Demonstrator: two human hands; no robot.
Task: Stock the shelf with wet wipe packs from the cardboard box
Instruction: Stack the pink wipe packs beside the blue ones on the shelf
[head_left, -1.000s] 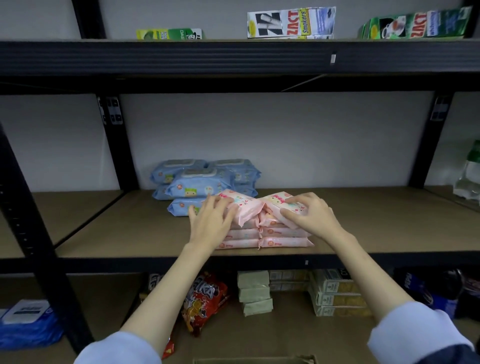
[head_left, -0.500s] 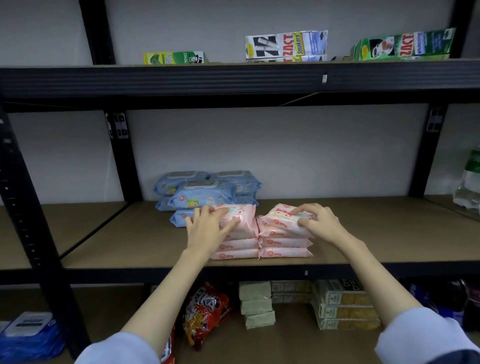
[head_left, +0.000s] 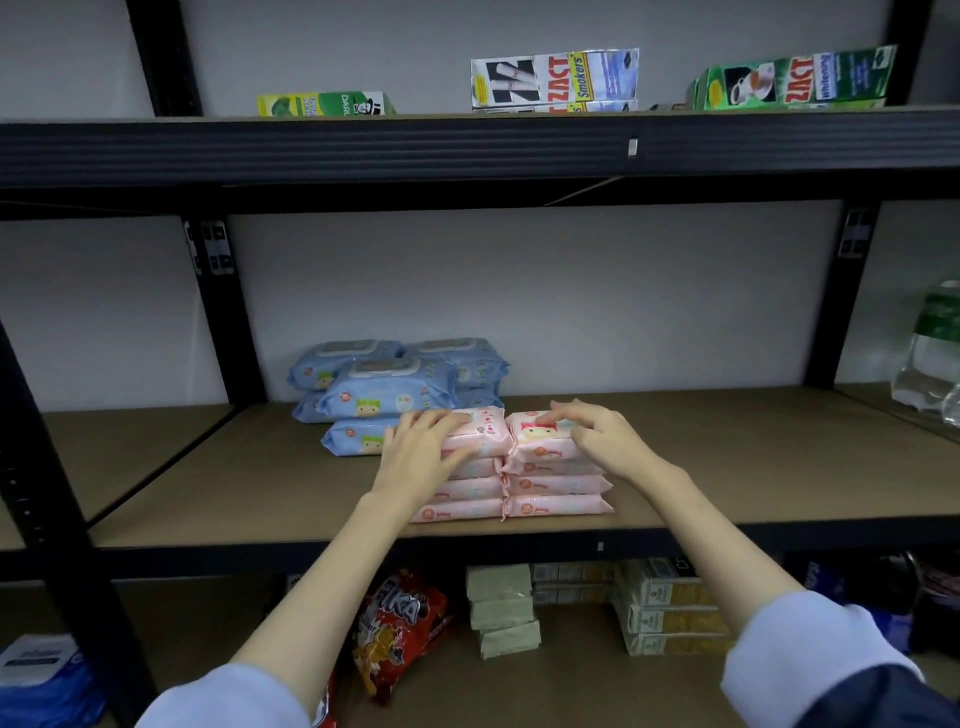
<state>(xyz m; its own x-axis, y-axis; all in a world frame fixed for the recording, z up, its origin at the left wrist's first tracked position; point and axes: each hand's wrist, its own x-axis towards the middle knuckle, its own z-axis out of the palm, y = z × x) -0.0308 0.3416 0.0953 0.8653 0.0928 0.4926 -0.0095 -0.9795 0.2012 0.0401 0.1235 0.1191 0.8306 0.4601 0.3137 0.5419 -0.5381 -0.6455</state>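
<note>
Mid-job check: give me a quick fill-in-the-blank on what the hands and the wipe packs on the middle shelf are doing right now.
1. The left hand and right hand each rest on top of a stack of ____ wet wipe packs.
2. The two pink stacks stand ____ each other, touching.
3. The blue wet wipe packs lie behind and to the ____ of the pink stacks.
4. The red snack bag lies on the shelf ____ the pink stacks.

Missing words: pink; beside; left; below
</note>
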